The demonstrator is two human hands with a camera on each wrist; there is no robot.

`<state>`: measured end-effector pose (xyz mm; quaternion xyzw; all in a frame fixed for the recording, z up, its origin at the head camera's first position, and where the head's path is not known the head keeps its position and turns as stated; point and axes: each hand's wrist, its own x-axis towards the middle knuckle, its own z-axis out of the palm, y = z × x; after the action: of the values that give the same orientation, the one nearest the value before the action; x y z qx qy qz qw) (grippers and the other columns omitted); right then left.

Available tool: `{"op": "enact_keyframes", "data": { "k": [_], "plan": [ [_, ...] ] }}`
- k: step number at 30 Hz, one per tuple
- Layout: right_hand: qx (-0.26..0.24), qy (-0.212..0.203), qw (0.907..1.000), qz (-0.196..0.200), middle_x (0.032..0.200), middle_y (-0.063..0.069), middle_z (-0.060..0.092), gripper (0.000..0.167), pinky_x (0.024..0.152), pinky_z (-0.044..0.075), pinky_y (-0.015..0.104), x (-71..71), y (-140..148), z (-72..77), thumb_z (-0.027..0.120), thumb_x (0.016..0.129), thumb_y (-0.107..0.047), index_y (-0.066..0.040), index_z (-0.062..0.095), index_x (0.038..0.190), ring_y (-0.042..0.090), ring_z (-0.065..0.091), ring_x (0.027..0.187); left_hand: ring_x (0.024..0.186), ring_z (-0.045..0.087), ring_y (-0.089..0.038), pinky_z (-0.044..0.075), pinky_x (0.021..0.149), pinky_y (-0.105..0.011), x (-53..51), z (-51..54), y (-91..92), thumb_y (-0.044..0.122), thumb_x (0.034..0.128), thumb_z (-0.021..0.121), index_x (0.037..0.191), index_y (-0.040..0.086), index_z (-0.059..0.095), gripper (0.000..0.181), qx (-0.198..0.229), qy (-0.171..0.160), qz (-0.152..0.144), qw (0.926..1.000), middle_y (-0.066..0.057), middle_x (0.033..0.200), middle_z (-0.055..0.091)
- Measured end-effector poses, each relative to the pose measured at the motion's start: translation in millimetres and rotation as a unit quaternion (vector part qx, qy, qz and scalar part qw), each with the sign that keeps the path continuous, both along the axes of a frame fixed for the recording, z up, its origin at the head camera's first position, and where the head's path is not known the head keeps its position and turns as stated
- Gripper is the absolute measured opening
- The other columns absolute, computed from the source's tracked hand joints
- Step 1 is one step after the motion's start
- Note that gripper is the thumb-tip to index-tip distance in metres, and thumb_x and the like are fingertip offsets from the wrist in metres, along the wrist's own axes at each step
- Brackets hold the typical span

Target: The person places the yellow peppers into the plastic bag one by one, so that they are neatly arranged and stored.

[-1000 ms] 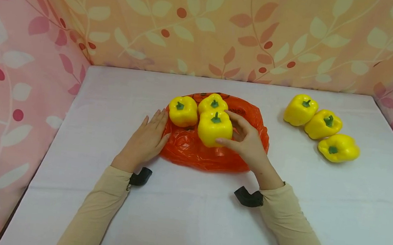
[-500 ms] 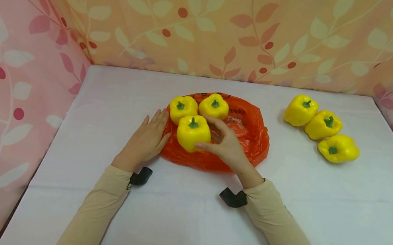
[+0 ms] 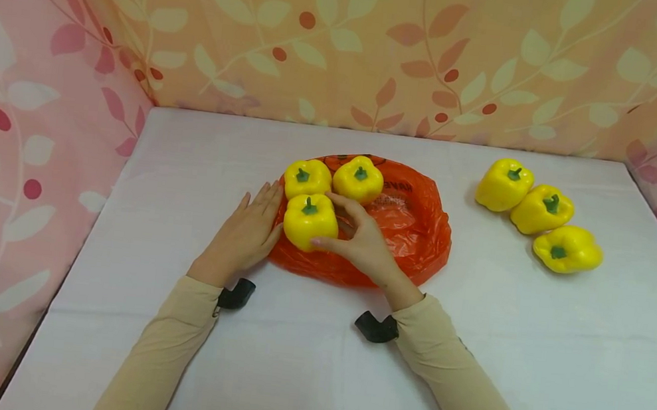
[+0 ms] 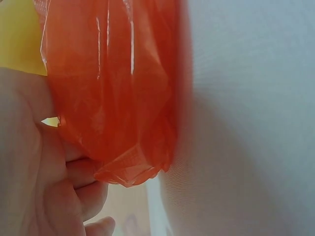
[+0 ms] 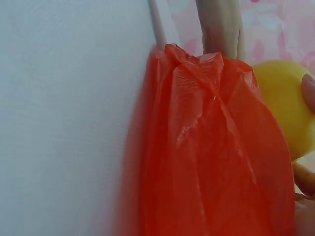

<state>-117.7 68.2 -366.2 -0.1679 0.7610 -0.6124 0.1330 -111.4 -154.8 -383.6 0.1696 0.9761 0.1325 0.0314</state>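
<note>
One white tabletop (image 3: 286,374) is taken up near its middle by a red plastic bag (image 3: 406,236), spread wide, probably so that its inside can be reached from above. Of the hands, the left hand (image 3: 242,235) is laid against the bag's left side, fingers extended and nothing grasped, apparently so that the wall is steadied. By the right hand (image 3: 363,239), thumb and fingers curved partway round its side, a yellow pepper (image 3: 307,225) is held upright over the bag's near left part; whether its underside is supported cannot be told. Just behind, two peppers (image 3: 359,183) are set inside, while three peppers (image 3: 504,189) are bunched apart on the right
</note>
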Motion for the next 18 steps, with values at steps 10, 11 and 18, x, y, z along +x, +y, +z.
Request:
{"op": "enact_keyframes", "data": {
  "k": [10, 11, 18],
  "plan": [
    [0.043, -0.011, 0.999, -0.008, 0.142, 0.002, 0.042, 0.072, 0.104, 0.038, 0.037, -0.7, -0.4, -10.6, 0.077, 0.08, -0.02, -0.013, 0.04, 0.141, 0.021, 0.042, 0.129, 0.144, 0.007, -0.028, 0.005, 0.115, -0.047, -0.2, 0.8, 1.5, 0.031, 0.0997, 0.04, 0.149, -0.003, 0.01, 0.067, -0.003, -0.003, -0.001, 1.0, -0.016, 0.156, 0.012],
    [0.046, -0.014, 0.9988, -0.01, 0.142, 0.001, 0.041, 0.072, 0.104, 0.038, 0.038, -0.8, -0.4, -11.4, 0.077, 0.08, -0.021, -0.013, 0.04, 0.141, 0.021, 0.042, 0.129, 0.144, 0.007, -0.028, 0.005, 0.115, -0.047, -0.1, 0.9, 1.5, 0.03, 0.0996, 0.04, 0.149, -0.003, 0.011, 0.067, -0.003, -0.003, -0.001, 1.0, -0.016, 0.156, 0.012],
    [0.094, -0.039, 0.9947, -0.018, 0.136, 0.002, 0.046, 0.077, 0.097, 0.045, 0.037, -2.0, 1.8, -13.6, 0.079, 0.076, -0.031, -0.012, 0.04, 0.14, 0.021, 0.049, 0.119, 0.143, 0.008, -0.029, 0.006, 0.114, -0.048, 0.1, -0.3, 1.9, 0.03, 0.1, 0.039, 0.149, -0.004, 0.012, 0.065, 0.0, 0.0, -0.004, 1.0, -0.017, 0.155, 0.013]
  ]
}}
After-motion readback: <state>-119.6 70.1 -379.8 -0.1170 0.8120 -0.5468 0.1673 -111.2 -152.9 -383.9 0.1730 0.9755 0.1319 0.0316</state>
